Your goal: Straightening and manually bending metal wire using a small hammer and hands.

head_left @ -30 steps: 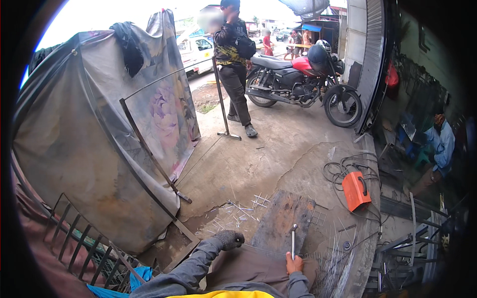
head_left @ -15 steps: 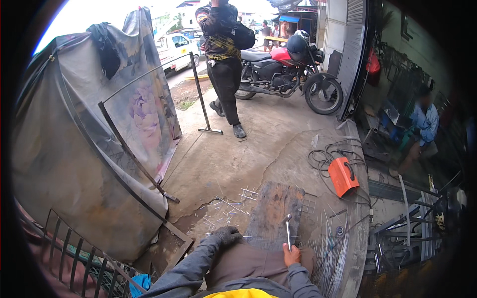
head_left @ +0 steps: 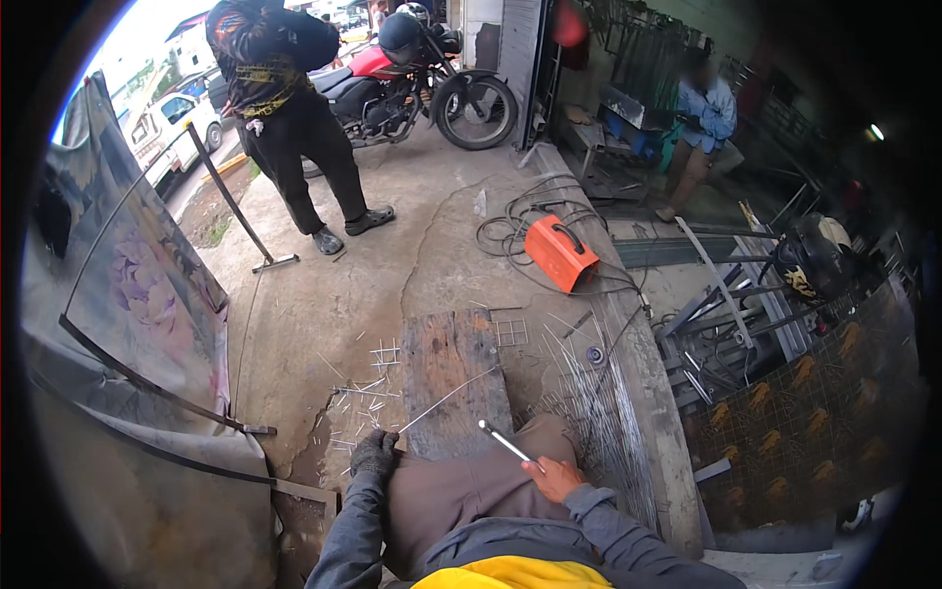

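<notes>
My left hand (head_left: 374, 455), in a dark glove, grips the near end of a thin steel wire (head_left: 446, 398) that slants up and right across a worn wooden plank (head_left: 453, 378). Bare, my right hand (head_left: 551, 478) holds a short shiny metal rod (head_left: 504, 442) that points up and left above my knee. Short cut wire pieces (head_left: 365, 388) lie scattered on the concrete left of the plank. A sheet of wire mesh (head_left: 599, 412) lies flat to the right of the plank.
An orange welding machine (head_left: 559, 252) with coiled cables sits ahead. A person in black (head_left: 285, 108) stands by a red motorcycle (head_left: 412, 79). Another person (head_left: 702, 128) sits at the right. A tarp-covered frame (head_left: 137, 324) stands left; steel bars and mesh (head_left: 775, 363) pile right.
The view has swung right and down. My right hand's rod has tipped from upright to slanting up-left. The person in black has stepped closer.
</notes>
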A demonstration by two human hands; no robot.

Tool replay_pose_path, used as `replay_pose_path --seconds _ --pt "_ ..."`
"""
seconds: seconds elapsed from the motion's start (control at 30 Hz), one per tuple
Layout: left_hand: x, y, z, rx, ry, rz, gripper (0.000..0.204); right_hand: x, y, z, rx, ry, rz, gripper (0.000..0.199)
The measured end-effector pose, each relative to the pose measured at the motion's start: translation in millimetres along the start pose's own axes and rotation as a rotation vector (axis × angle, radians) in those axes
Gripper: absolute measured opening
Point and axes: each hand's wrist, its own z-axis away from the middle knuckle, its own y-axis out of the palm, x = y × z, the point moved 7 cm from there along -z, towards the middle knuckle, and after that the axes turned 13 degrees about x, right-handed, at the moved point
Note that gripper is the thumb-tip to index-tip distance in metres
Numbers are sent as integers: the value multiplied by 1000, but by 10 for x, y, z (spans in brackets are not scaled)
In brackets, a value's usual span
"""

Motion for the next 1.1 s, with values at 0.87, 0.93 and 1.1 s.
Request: replay_pose_path --seconds 0.87,0.93,1.1 --pt "-57 35 -87 28 197 18 34 57 85 -137 20 94 69 59" --pt "-37 21 -93 43 195 99 32 75 77 -147 32 96 69 59" --pt "-15 21 -155 96 151 85 33 40 92 -192 35 95 73 58"
